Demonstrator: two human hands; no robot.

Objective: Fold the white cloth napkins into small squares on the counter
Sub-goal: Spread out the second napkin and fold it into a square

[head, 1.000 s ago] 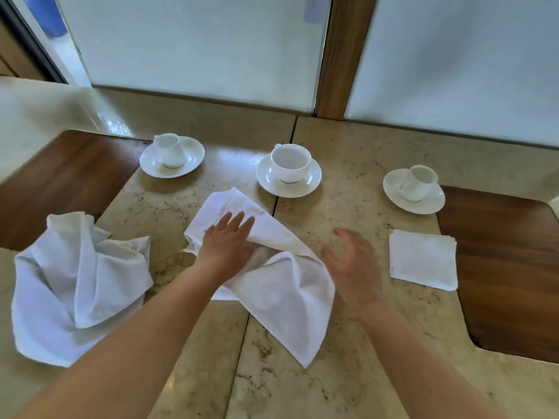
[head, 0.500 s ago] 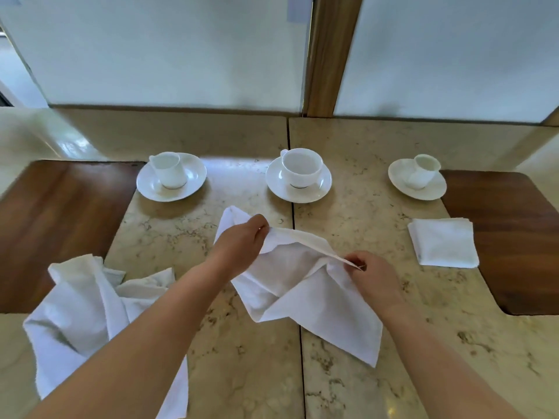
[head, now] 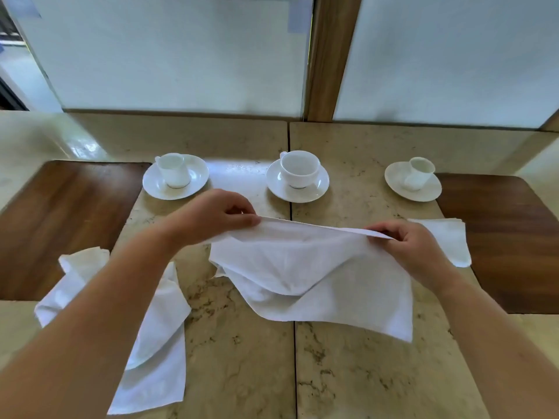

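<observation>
A white cloth napkin hangs slack over the middle of the marble counter, its top edge stretched between my hands and its lower part resting on the stone. My left hand pinches the left end of that edge. My right hand pinches the right end. A folded white napkin square lies flat just right of my right hand. A crumpled pile of unfolded white napkins lies at the left, partly hidden by my left forearm.
Three white cups on saucers stand in a row at the back: left, middle, right. Dark wooden insets flank the stone on the left and on the right. Frosted glass panels rise behind the counter.
My hands have gone from pressing the napkin flat to pinching its edge, then lifted it and pulled apart so the top edge is stretched between them.
</observation>
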